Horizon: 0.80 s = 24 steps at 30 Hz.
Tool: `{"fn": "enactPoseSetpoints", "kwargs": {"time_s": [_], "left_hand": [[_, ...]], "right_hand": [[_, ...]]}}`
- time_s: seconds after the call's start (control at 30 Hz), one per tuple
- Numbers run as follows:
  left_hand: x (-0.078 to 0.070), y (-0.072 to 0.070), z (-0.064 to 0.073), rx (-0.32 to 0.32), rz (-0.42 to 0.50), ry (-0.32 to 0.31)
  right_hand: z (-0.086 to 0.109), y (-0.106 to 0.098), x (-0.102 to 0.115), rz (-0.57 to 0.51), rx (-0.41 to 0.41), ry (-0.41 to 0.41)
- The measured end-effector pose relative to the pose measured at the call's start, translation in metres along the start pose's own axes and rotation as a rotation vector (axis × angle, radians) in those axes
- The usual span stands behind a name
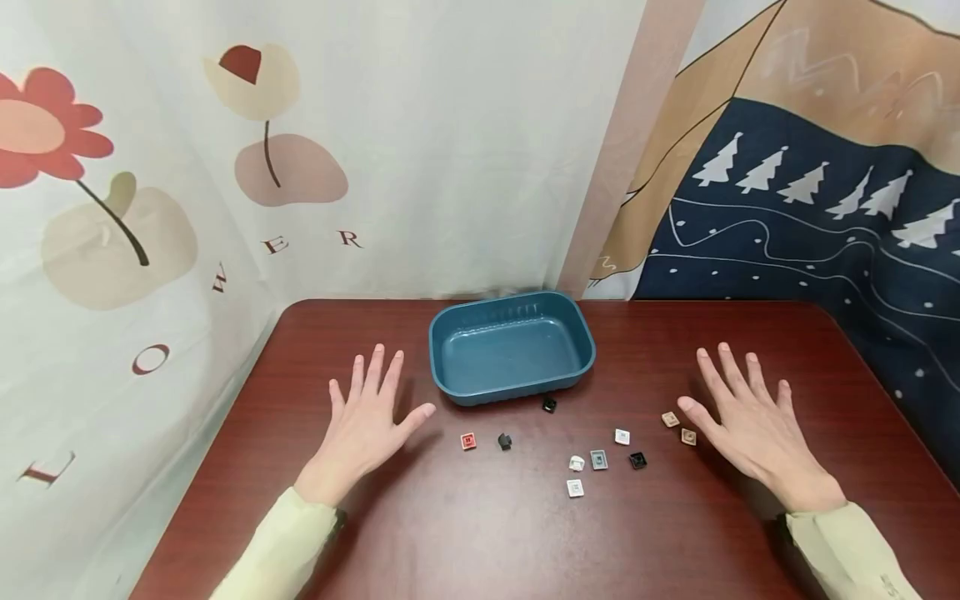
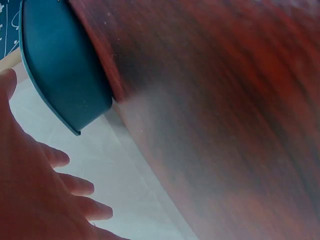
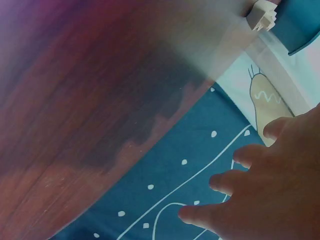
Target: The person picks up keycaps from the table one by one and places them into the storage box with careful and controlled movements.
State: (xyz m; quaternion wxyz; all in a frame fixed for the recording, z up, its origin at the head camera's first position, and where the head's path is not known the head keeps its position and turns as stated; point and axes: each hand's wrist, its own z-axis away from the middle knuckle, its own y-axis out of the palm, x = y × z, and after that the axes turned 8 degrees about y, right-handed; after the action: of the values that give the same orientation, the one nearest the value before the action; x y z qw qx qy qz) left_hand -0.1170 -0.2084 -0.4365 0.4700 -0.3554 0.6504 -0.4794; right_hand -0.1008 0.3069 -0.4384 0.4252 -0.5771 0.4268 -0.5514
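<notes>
With its fingers spread, my left hand point(image 1: 363, 425) is held over the table left of a blue rectangular tub point(image 1: 512, 396). My right hand point(image 1: 757, 433) is spread likewise on the right side, nearest to two tan square pieces point(image 1: 670, 420). Neither hand holds anything. Small square plastic pieces, resembling keycaps, lie scattered between the hands: a red one point(image 1: 468, 442), a dark one point(image 1: 505, 442), several white ones point(image 1: 575, 488), a grey one point(image 1: 598, 460) and black ones point(image 1: 637, 461). A pale piece point(image 3: 262, 16) shows beside the tub in the right wrist view.
The dark red-brown table point(image 1: 480, 550) has its back edge against a white printed curtain point(image 1: 450, 167). A navy fabric with white trees point(image 1: 795, 225) hangs at the right. The tub stands near the back edge, and its inside shows no pieces.
</notes>
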Motion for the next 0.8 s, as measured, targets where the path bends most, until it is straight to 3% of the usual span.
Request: {"fn": "enactPoseSetpoints", "kwargs": {"time_s": [0.37, 0.6, 0.8], "left_hand": [[-0.016, 0.0, -0.013, -0.025, 0.107, 0.016], [-0.026, 0.003, -0.023, -0.012, 0.192, 0.0], [-0.032, 0.007, -0.028, 0.005, 0.206, -0.01]], "right_hand": [[-0.008, -0.006, 0.029, -0.072, 0.014, -0.05], [-0.017, -0.007, 0.056, -0.107, 0.043, -0.072], [-0.024, 0.0, 0.076, -0.108, 0.05, -0.099]]}}
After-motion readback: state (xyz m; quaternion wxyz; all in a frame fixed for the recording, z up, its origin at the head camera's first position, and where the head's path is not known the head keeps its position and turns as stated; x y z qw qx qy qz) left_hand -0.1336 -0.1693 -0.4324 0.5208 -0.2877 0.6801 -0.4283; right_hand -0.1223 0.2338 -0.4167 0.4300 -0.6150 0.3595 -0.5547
